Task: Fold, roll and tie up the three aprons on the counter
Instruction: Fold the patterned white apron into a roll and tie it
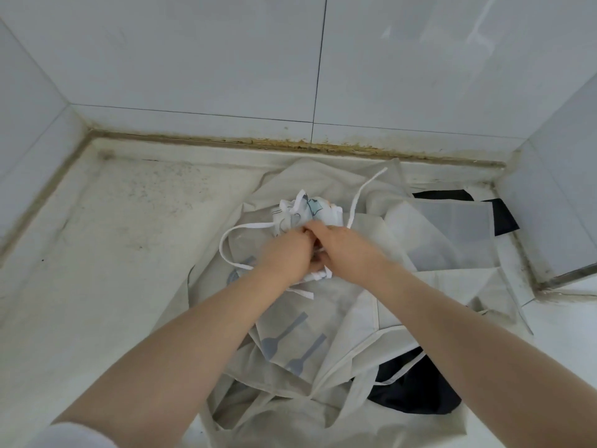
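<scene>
Gripping rolled apron [302,213], left hand [287,253], right hand [339,244]; straps loose.

Rolled apron [307,211] atop spread aprons [339,318] on counter [113,237]

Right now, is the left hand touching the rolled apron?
Touching. The head view shows the left hand gripping the rolled apron beside the right hand.

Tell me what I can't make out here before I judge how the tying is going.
Head view only:
- Knot on the rolled apron: hidden under the left hand and right hand; both are motion-blurred.
- Which strap ends the fingers hold: cannot tell.
- Dark apron: mostly covered by the pale apron, so its shape is unclear.
- Pale apron's near edge: cut off by the bottom edge.
</scene>
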A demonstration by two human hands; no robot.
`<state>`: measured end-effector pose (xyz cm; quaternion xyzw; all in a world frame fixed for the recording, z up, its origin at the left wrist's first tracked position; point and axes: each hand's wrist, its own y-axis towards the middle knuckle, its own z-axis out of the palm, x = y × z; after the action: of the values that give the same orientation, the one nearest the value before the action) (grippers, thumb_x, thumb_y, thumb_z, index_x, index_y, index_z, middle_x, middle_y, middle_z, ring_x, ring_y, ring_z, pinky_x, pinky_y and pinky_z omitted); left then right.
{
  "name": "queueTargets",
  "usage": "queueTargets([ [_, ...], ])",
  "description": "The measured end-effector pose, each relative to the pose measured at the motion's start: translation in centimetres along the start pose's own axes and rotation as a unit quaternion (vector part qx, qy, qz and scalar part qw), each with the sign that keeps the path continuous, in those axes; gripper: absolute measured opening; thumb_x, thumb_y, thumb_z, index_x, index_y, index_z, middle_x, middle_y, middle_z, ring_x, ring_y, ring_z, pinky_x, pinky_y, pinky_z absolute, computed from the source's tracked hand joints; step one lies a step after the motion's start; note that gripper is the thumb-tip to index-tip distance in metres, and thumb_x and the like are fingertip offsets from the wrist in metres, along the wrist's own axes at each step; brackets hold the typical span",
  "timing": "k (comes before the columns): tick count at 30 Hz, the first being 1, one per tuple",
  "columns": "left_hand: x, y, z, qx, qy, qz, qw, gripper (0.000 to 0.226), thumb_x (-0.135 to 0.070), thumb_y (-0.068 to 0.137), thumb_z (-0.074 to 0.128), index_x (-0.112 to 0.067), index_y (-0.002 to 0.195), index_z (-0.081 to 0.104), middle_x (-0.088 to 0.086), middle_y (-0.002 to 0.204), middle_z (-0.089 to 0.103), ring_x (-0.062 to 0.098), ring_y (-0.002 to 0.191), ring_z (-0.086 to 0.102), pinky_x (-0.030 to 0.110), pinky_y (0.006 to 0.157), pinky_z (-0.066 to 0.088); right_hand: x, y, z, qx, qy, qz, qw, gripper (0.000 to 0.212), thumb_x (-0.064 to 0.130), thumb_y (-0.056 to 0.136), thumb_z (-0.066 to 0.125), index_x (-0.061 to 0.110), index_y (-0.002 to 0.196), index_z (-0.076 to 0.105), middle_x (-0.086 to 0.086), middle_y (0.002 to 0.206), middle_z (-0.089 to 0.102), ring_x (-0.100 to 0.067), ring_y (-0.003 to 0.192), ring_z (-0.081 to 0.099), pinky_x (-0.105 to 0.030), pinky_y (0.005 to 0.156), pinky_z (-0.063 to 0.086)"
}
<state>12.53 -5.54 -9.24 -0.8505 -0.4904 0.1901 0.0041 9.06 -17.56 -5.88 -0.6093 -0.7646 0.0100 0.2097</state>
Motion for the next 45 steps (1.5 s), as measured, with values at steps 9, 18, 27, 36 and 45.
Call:
queueTargets([
  [9, 1.8, 0.0, 0.7, -0.033, 0.052, -0.002, 0.998, 0.112, -0.069, 0.073, 0.057, -0.011, 0.150, 0.001, 0.019, 0.155, -0.012, 0.035, 0.144, -0.009, 0.042, 0.117, 0.001, -1.0, 2.0, -3.9, 0.056, 0.066, -0.041, 0.995, 0.050, 0.016, 0.094, 0.054, 0.019, 0.140, 0.033, 0.006, 0.079, 0.047, -0.010, 0.072, 0.048, -0.007, 0.057, 0.035],
  [18, 3.3, 0.6, 1.7, 0.002, -0.086, -0.045, 0.995, 0.116, -0.067, 0.072, 0.061, -0.020, 0.148, -0.013, 0.007, 0.155, -0.022, 0.031, 0.144, -0.003, 0.044, 0.117, 0.012, -4.5, 3.9, 0.5, -0.076, 0.267, 0.224, 0.934, 0.049, 0.020, 0.074, 0.078, 0.010, 0.111, 0.047, -0.005, 0.094, 0.064, -0.020, 0.085, 0.061, -0.023, 0.068, 0.044],
  [27, 3.0, -0.3, 0.4, -0.116, -0.409, -0.180, 0.887, 0.116, -0.021, 0.070, 0.082, -0.015, 0.150, -0.002, 0.009, 0.152, 0.015, 0.020, 0.140, 0.022, 0.031, 0.111, 0.023, -5.9, 2.6, -1.4, 0.011, 0.464, 0.191, 0.865, 0.010, 0.000, 0.082, 0.068, 0.006, 0.080, 0.060, -0.006, 0.064, 0.059, -0.012, 0.055, 0.050, -0.017, 0.053, 0.044],
  [36, 1.6, -0.7, -7.5, -0.243, -0.133, 0.212, 0.937, 0.033, 0.006, 0.068, 0.069, -0.009, 0.098, 0.066, 0.007, 0.093, 0.064, 0.025, 0.079, 0.061, 0.018, 0.064, 0.038, -5.2, -1.2, -7.7, -0.080, 0.198, 0.011, 0.977, 0.021, 0.004, 0.087, 0.061, 0.023, 0.095, 0.054, 0.011, 0.080, 0.057, -0.004, 0.072, 0.055, -0.016, 0.064, 0.042],
  [45, 0.9, -2.6, -2.2, 0.089, 0.175, 0.216, 0.957, 0.030, -0.020, 0.094, 0.046, -0.023, 0.121, 0.061, -0.001, 0.120, 0.059, 0.023, 0.113, 0.052, 0.031, 0.084, 0.043, -3.3, -3.2, -2.0, 0.071, -0.055, -0.012, 0.996, 0.029, 0.003, 0.091, 0.039, 0.012, 0.117, 0.048, -0.002, 0.085, 0.053, -0.023, 0.083, 0.046, -0.028, 0.072, 0.032],
])
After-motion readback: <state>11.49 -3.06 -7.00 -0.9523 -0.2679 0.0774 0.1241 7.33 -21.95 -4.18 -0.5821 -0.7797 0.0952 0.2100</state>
